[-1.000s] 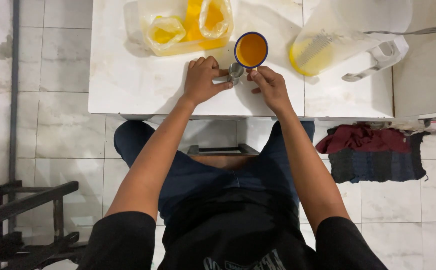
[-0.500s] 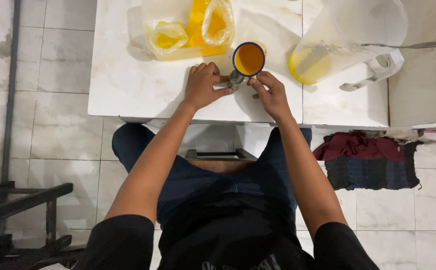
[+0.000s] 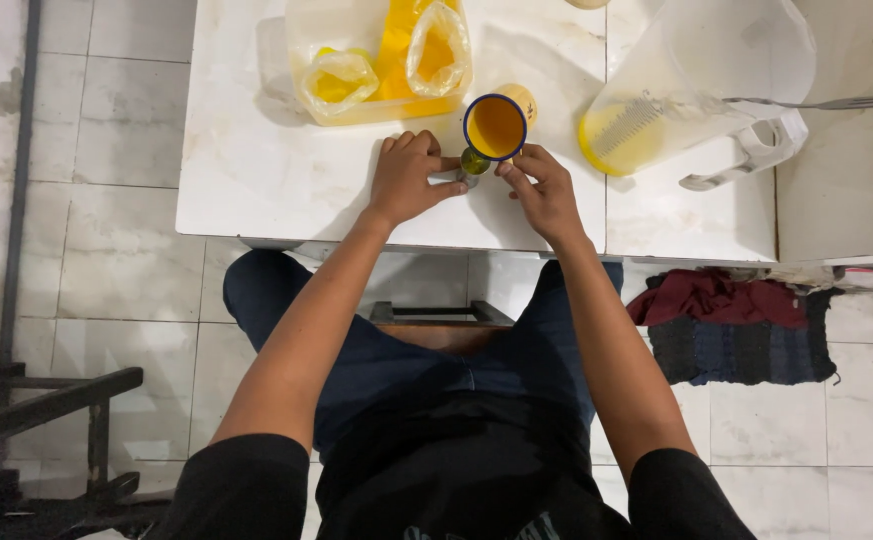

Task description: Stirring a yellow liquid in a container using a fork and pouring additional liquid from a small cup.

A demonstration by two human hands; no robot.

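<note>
A blue-rimmed funnel [image 3: 495, 127] full of orange liquid stands over a small greenish container [image 3: 472, 163] on the white marble table [image 3: 257, 180]. My left hand [image 3: 412, 178] pinches the small container from the left. My right hand [image 3: 545, 190] has its fingertips on the lower part of the funnel from the right. What the funnel's spout enters is hidden by my fingers. A yellow-filled item [image 3: 524, 97] sits just behind the funnel.
A clear tub [image 3: 307, 40] with orange liquid and two filled plastic bags stands at the table's back. To the right is a big clear jug [image 3: 717, 60] with yellow liquid, a fork [image 3: 827, 102] lying across it. Cloths [image 3: 727, 325] lie on the tiled floor. A black frame [image 3: 37, 410] stands at left.
The view has tilted a little, so the table sits lower in frame. Both hands stay at the funnel and small container, barely shifting.
</note>
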